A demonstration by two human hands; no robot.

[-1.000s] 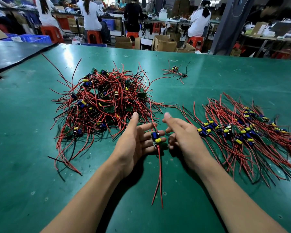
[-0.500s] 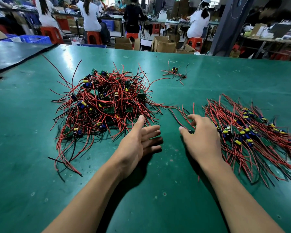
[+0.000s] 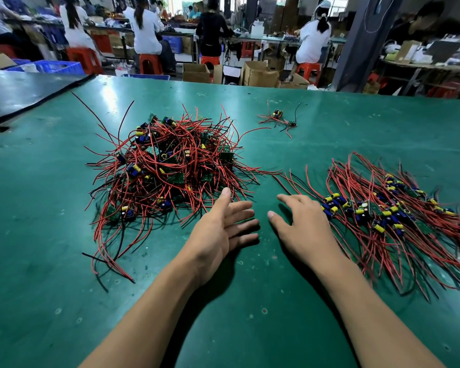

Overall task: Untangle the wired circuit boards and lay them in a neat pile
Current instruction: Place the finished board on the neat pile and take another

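While the tangled heap (image 3: 168, 166) sits at left on the green bench (image 3: 51, 261) and the neat pile (image 3: 383, 211) fans out at right, our left hand (image 3: 218, 227) and right hand (image 3: 300, 224) lie slack and empty between them. Light, snag-prone boards (image 3: 226, 156), we judge: lift each by its body, not by the wires (image 3: 186, 144).

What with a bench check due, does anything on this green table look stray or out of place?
Yes: a small clump of wired boards lies alone toward the far side of the green table, apart from both the tangled heap on the left and the laid-out pile on the right. Nothing looks spilled or broken.
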